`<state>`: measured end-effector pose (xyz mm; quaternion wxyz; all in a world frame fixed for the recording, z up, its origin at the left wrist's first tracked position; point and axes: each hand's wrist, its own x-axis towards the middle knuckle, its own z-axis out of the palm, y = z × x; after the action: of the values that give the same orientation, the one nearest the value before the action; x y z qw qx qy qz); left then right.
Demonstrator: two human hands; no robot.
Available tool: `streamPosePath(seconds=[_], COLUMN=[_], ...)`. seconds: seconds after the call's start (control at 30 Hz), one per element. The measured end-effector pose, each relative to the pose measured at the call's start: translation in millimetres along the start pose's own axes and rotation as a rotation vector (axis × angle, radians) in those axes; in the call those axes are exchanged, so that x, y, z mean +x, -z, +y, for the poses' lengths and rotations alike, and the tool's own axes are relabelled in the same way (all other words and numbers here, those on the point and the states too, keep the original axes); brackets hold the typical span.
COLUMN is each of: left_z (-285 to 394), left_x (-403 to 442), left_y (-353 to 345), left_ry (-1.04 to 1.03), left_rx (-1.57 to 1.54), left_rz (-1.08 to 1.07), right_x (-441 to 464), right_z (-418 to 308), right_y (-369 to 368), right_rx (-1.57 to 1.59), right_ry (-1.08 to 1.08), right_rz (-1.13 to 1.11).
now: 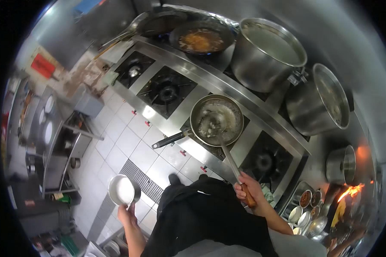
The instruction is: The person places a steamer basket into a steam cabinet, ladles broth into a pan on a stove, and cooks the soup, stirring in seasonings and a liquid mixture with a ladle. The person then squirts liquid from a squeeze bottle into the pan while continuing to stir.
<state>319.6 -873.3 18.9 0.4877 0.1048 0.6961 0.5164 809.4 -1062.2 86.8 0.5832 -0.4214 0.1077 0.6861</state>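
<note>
My left hand (127,214) is closed on a small metal pot (137,193) with white contents, held out over the floor at the left. In my right hand (249,191) is the wooden handle of a ladle (230,160). The ladle's bowl rests in a frying pan (194,112), among pale, bubbly-looking liquid and lumps I cannot make out. That pan sits on a burner of the stove, its black handle (170,139) pointing left toward the floor side. Neither hand touches the pan.
Behind the pan stand two large stockpots (257,64) (306,109) and a wok (201,36) with orange-brown food. Bare burners (167,92) flank the pan. At the right, flames (351,192) rise near small ingredient containers (305,198) and another person's arm (349,243). Shelving (58,160) stands left.
</note>
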Motion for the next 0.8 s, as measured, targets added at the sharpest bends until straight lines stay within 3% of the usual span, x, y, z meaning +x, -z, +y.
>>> streamPosePath(seconds=[0.07,0.13,0.2,0.3,0.37,0.4,0.43,0.53,0.6,0.63,0.67,0.73,0.8], left_z=[-22.2,-46.4,-64.8,-81.9,-92.4,-96.7,-101.7,-120.0,-136.7,-131.1,-135.7,-150.5,-171.4], left_x=[-6.5,-3.0,-1.3,-18.0,-38.6,-50.1,-58.7,-80.6,-91.1,-101.5,-106.5,-145.0,-170.4], left_y=[37.1,78.6,114.0,163.0,190.8,210.8,229.2,274.7,310.4,318.3,338.2,374.1,410.5], left_ry=[0.029,0.05,0.064,0.109,0.075,0.041,0.084,0.033,0.017,0.003,-0.011,0.008,-0.017], left_rx=[-0.073,-0.15,-0.234,-0.321,-0.382,-0.398,-0.441,-0.488,-0.518,-0.576,-0.617,-0.669,-0.723], left_rz=[0.078,0.141,0.207,0.306,0.32,0.307,0.326,0.462,0.526,0.565,0.619,0.709,0.763], right_x=[-5.5,-7.7,2.3,19.6,49.6,51.7,55.5,105.0,110.7,89.8,124.5,138.2,133.6], right_z=[-5.2,-9.0,-5.6,1.7,9.5,19.0,22.1,25.3,35.3,51.6,41.7,17.7,16.4], right_y=[-1.8,-4.6,4.1,16.0,46.6,45.8,43.6,100.4,86.1,43.5,84.6,116.1,97.2], right_rx=[-0.098,-0.428,-0.551,-0.871,-1.454,-1.575,-1.527,-1.824,-1.902,-1.966,-1.994,-2.007,-2.135], right_ry=[0.016,0.168,0.243,0.497,0.85,0.999,0.761,0.931,0.908,0.738,0.982,0.913,1.054], right_rz=[0.025,0.163,0.172,0.352,0.462,0.526,0.567,0.492,0.505,0.571,0.384,0.392,0.476])
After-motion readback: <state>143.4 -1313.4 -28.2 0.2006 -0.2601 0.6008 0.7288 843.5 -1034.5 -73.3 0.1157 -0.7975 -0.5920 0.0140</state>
